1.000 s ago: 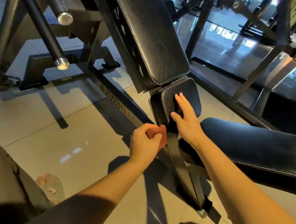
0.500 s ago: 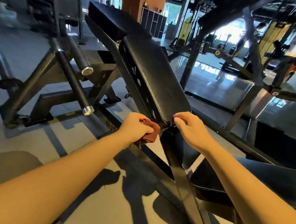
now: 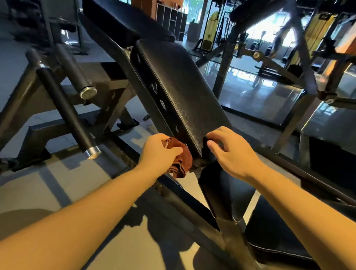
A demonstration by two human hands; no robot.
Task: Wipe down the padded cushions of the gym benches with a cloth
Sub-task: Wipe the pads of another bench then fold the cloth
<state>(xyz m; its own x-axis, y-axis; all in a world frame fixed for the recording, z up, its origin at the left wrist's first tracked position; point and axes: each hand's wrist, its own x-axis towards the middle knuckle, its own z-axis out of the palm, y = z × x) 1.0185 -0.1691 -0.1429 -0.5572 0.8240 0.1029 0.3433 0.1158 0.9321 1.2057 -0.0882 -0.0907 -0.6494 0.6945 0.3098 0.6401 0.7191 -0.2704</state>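
Note:
A black padded back cushion (image 3: 182, 93) slopes up and away from me on a dark steel bench frame. My left hand (image 3: 159, 152) grips a crumpled rust-red cloth (image 3: 181, 160) against the cushion's lower left corner. My right hand (image 3: 230, 153) has its fingertips curled over the cushion's lower edge just to the right. A smaller black pad (image 3: 228, 191) sits below that edge. The black seat cushion (image 3: 271, 232) lies at the lower right, partly hidden by my right forearm. A second black pad (image 3: 122, 19) continues above the back cushion.
Two black bars with silver end caps (image 3: 91, 152) jut out on the left from the machine frame. The bench's steel base beam (image 3: 185, 200) crosses the tiled floor under my arms. More gym machines (image 3: 304, 59) stand behind a glossy floor at the right.
The view has tilted up from the small pad to the sloped back cushion. Both hands rose from the small pad to the back cushion's lower edge, the left still holding the cloth.

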